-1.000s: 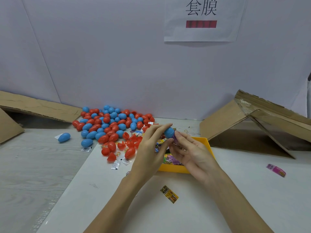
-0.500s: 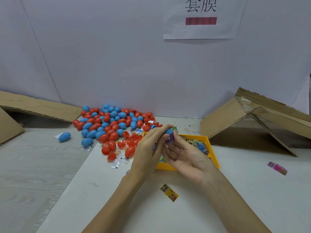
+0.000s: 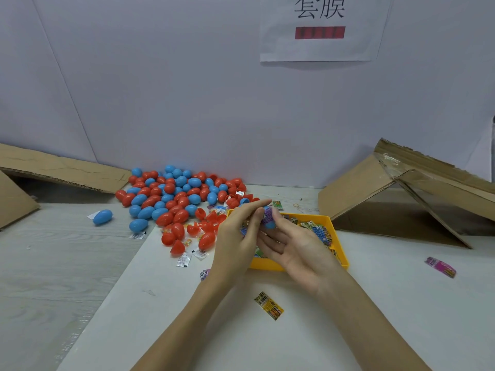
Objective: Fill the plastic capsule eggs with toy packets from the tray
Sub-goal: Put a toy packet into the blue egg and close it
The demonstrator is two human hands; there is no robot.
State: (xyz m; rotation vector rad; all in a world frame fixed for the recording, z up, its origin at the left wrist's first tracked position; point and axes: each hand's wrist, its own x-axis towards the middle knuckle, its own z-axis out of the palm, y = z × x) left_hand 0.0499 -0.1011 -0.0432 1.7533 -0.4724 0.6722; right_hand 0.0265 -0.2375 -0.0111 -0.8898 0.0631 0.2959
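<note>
We see both hands meet above the yellow tray [image 3: 340, 259] near the middle of the table [image 3: 375, 317]: the left hand [image 3: 235, 236] and the right hand [image 3: 292, 245] together pinch a blue capsule egg [image 3: 268, 218] with a purple packet at it. The heap of red and blue eggs [image 3: 176, 196] lies toward the table's far left edge, and a loose yellow packet [image 3: 268, 305] lies nearer us.

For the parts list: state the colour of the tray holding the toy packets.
Yellow tray, clearest in the head view.
</note>
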